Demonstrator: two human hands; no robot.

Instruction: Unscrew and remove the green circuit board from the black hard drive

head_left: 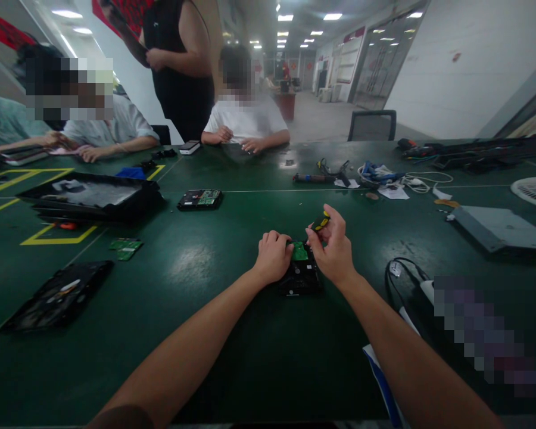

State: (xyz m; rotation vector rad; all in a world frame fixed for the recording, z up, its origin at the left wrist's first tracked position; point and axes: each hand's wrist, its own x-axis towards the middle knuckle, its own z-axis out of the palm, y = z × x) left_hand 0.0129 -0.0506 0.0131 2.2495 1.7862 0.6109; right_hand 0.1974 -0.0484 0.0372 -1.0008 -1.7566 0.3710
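A black hard drive (pixel 300 277) with a green circuit board lies on the green table before me. My left hand (pixel 274 256) rests over its left side, fingers curled and holding it against the tabletop. In my right hand (pixel 333 250) is a screwdriver (pixel 320 222) with a black and yellow handle, pinched between thumb and fingers. It slants down toward the board's right upper edge; its tip is hidden, so contact is unclear. Another hard drive (pixel 200 199) sits farther off to the left.
On the left are a loose circuit board (pixel 125 248), a dark casing (pixel 60 296) and stacked black trays (pixel 92 196). To the right lie a metal box (pixel 502 229), cables (pixel 379 174) and a second handled tool (pixel 313 178). Several people are across the table (pixel 232 328).
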